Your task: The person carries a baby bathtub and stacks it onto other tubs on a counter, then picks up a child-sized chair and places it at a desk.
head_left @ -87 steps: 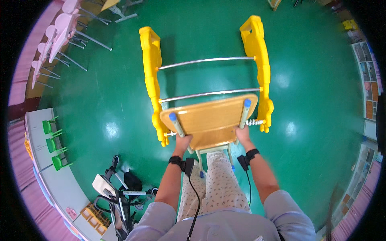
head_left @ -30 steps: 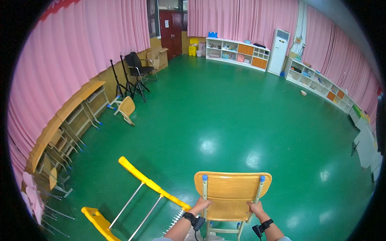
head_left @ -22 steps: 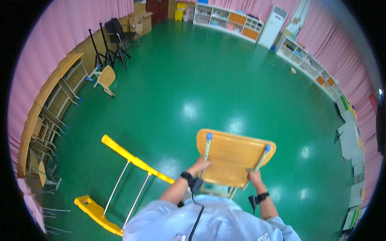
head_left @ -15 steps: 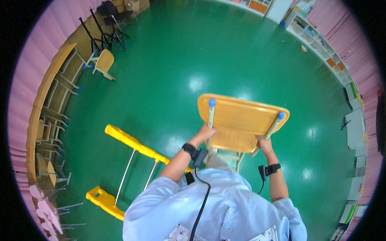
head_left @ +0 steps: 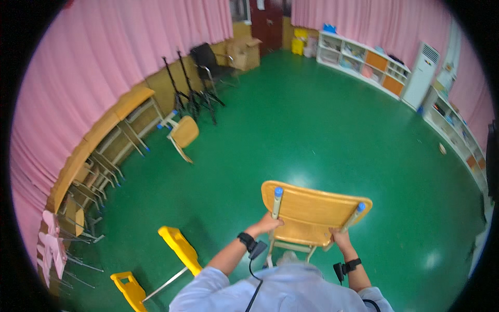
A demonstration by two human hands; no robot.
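A yellow rack [head_left: 176, 248] lies on the green floor [head_left: 312, 135] at lower left. The left hand [head_left: 267, 224] and right hand [head_left: 340, 238] each wrap their fingers around a leg of the wooden chair [head_left: 312, 213], held up before the person. A brown cardboard box [head_left: 248, 52] stands far back.

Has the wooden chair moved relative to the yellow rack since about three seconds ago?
Yes. The wooden chair was directly above the yellow rack then; now both hands hold it to the rack's right.
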